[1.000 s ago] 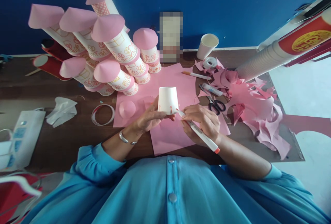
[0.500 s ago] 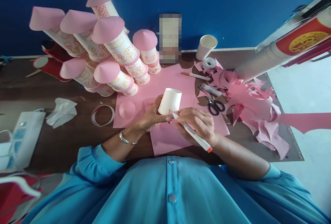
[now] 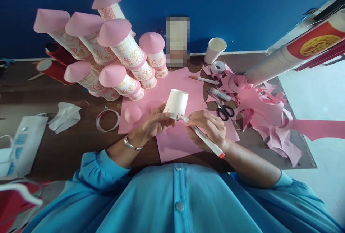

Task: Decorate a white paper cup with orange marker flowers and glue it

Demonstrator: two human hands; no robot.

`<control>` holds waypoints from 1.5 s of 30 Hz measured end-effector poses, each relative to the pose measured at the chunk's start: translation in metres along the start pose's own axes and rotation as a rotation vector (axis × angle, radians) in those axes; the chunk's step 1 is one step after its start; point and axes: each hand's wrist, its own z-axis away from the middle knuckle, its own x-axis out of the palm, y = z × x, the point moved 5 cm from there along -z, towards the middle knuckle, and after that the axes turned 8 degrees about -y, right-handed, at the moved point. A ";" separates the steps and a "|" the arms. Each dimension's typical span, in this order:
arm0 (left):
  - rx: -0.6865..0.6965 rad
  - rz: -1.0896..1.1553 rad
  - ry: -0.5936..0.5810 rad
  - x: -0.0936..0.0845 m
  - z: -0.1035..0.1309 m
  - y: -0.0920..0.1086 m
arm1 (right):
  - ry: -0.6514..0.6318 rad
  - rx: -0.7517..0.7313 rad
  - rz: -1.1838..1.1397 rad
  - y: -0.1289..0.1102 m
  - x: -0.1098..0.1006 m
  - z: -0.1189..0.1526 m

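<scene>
A white paper cup is held upside down, its rim low, by my left hand, with the fingers closed around the lower side. Small red marks show along the cup near its rim. My right hand grips a white marker with a red end, its tip at the cup's lower right side. Beneath both hands lie pink paper sheets. A small pink paper cone rests on the sheet to the left of the cup.
Decorated cup towers with pink cone roofs stand back left. Scissors, a second marker, a glue tube, clear tape and pink scraps lie right. A tall cup stack leans there. A tape ring lies left.
The cup has turned and shifted slightly left in my left hand, bringing more red marks into sight. My right hand and the marker have moved a little to the right.
</scene>
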 end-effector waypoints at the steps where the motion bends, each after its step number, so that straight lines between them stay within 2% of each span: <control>1: -0.006 -0.005 -0.005 -0.001 0.000 -0.001 | -0.002 0.000 0.002 0.000 0.000 0.000; 26: -0.041 -0.055 0.001 -0.005 0.000 -0.005 | -0.062 -0.005 0.011 0.000 0.004 0.000; 45: -0.018 -0.037 -0.014 0.003 0.001 0.000 | -0.036 0.005 0.027 0.000 0.003 -0.001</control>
